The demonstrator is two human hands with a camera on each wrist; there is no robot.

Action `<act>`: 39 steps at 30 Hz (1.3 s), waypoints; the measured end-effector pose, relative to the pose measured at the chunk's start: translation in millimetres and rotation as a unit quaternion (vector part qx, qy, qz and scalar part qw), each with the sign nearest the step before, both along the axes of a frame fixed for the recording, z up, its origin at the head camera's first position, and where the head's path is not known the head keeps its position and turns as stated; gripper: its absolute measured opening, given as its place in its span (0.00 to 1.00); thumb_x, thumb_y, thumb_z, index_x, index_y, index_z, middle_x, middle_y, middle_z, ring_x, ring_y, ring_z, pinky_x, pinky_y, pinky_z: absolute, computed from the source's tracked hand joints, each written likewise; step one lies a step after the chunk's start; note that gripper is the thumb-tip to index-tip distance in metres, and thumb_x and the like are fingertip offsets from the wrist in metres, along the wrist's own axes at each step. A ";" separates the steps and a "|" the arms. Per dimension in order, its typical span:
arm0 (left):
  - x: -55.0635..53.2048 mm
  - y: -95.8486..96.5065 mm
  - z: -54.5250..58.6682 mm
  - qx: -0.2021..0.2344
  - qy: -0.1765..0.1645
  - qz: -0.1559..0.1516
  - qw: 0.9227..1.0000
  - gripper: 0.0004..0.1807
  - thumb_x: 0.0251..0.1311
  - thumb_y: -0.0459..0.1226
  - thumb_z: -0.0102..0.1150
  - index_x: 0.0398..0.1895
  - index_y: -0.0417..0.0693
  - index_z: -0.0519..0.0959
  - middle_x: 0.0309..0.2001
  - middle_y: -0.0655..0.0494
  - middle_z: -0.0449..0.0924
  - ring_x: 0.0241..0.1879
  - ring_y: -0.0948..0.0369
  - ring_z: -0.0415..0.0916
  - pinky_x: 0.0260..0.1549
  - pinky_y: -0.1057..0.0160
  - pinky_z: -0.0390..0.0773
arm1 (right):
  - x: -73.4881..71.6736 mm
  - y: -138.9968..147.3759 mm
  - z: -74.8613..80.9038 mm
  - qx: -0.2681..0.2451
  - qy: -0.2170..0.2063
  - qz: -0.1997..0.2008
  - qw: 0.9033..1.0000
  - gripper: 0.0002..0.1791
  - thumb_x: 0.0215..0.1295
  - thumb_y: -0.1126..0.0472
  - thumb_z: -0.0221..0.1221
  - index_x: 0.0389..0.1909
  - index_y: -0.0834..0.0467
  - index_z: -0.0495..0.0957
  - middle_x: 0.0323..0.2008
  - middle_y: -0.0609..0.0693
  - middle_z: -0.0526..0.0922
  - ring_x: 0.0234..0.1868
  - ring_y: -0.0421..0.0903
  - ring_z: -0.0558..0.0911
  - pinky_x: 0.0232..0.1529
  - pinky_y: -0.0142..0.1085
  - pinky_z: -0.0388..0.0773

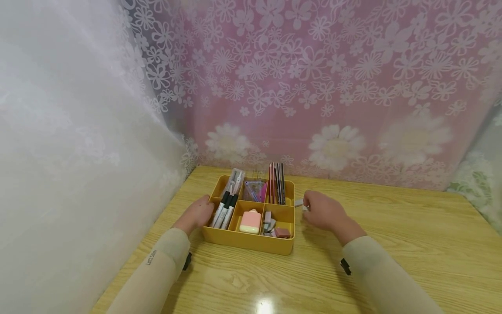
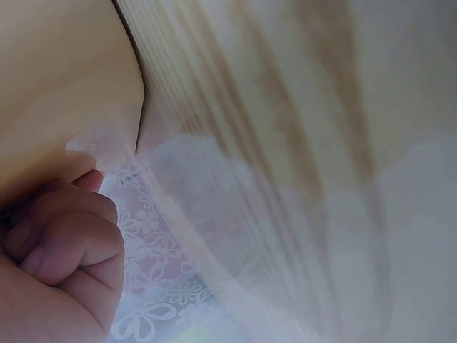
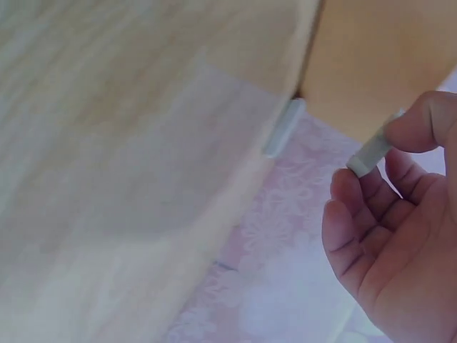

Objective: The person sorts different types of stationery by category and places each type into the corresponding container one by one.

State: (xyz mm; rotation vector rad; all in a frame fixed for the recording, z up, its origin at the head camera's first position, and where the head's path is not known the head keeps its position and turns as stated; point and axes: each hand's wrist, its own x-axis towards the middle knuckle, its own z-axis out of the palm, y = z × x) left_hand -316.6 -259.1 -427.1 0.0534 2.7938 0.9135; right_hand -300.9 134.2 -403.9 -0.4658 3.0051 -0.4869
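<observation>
A yellow desk organizer [image 1: 247, 243] with several compartments stands on the table. My left hand [image 1: 199, 212] grips its left wall, fingers curled at the rim; in the left wrist view the fingers [image 2: 78, 239] are bent against the organizer's side. Off the organizer's right side, my right hand [image 1: 325, 211] pinches a small pale grey eraser [image 3: 371, 152] between thumb and fingers. A second pale eraser [image 3: 284, 128] lies on the table close to the organizer's right wall. Grey and pink erasers [image 1: 282, 233] fill the front right compartment.
Inside the organizer are black-capped markers [image 1: 224, 213], a clear pen pouch [image 1: 235, 179], a pink-and-cream bottle-shaped item [image 1: 250, 221], a purple pen [image 1: 251, 192] and upright pencils [image 1: 279, 183]. Flowered curtains [image 1: 274, 87] hang behind and left of the wooden table [image 1: 235, 279].
</observation>
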 end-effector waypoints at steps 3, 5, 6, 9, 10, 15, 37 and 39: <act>0.1 -0.5 -0.1 0.002 0.000 0.000 1.000 0.29 0.78 0.43 0.31 0.72 0.32 0.62 0.68 0.36 0.68 0.68 0.41 0.65 0.68 0.40 0.62 | 3.4 -3.3 8.4 -0.013 0.013 -0.001 1.000 0.09 0.57 0.61 0.56 0.39 0.56 0.72 0.30 0.48 0.73 0.25 0.47 0.70 0.24 0.41 0.66; 0.3 -0.6 0.2 0.003 0.001 0.000 1.000 0.28 0.78 0.43 0.31 0.72 0.33 0.62 0.68 0.36 0.68 0.68 0.41 0.65 0.68 0.40 0.62 | 6.1 -7.0 13.4 -0.014 0.021 0.001 1.000 0.10 0.56 0.62 0.55 0.40 0.56 0.72 0.30 0.48 0.73 0.26 0.47 0.70 0.24 0.40 0.66; 0.5 -0.5 0.4 0.005 0.001 -0.001 1.000 0.28 0.78 0.43 0.31 0.72 0.33 0.62 0.68 0.36 0.68 0.68 0.41 0.65 0.68 0.40 0.62 | 7.5 -9.3 15.8 -0.014 0.025 0.005 1.000 0.10 0.56 0.63 0.55 0.40 0.56 0.72 0.30 0.48 0.73 0.26 0.47 0.70 0.25 0.40 0.66; 0.9 -0.4 1.3 0.007 0.002 -0.003 1.000 0.28 0.78 0.42 0.31 0.72 0.32 0.62 0.68 0.36 0.68 0.68 0.41 0.65 0.68 0.40 0.62 | 11.7 -17.6 22.0 -0.011 0.044 0.020 0.999 0.10 0.55 0.63 0.56 0.39 0.54 0.73 0.30 0.47 0.73 0.28 0.46 0.71 0.26 0.41 0.67; 0.9 -0.4 1.3 0.008 0.001 -0.002 1.000 0.28 0.78 0.43 0.31 0.72 0.33 0.63 0.68 0.36 0.68 0.68 0.41 0.65 0.68 0.40 0.62 | 13.1 -20.7 23.8 -0.009 0.052 0.027 0.998 0.10 0.55 0.63 0.57 0.39 0.53 0.73 0.31 0.46 0.74 0.29 0.46 0.71 0.27 0.41 0.68; 1.0 -0.7 1.1 0.009 -0.002 0.002 1.000 0.29 0.78 0.43 0.31 0.72 0.32 0.62 0.69 0.36 0.68 0.69 0.40 0.64 0.68 0.40 0.61 | 19.2 -36.4 28.9 0.005 0.078 0.069 0.995 0.09 0.57 0.64 0.59 0.39 0.51 0.74 0.35 0.44 0.75 0.32 0.44 0.71 0.29 0.39 0.71; 3.3 -0.3 1.7 0.014 0.002 0.000 1.000 0.29 0.77 0.44 0.30 0.71 0.33 0.63 0.68 0.36 0.69 0.69 0.41 0.64 0.68 0.41 0.62 | 25.2 -71.1 31.4 0.024 0.103 0.190 0.976 0.12 0.58 0.68 0.59 0.42 0.53 0.79 0.38 0.43 0.74 0.35 0.42 0.71 0.38 0.38 0.75; 3.1 -0.5 1.5 0.015 0.001 0.000 1.000 0.30 0.77 0.44 0.30 0.71 0.33 0.63 0.68 0.36 0.68 0.69 0.41 0.64 0.68 0.41 0.62 | 24.7 -69.9 31.0 0.026 0.099 0.186 0.977 0.13 0.59 0.68 0.58 0.43 0.52 0.79 0.39 0.42 0.74 0.36 0.42 0.71 0.38 0.38 0.75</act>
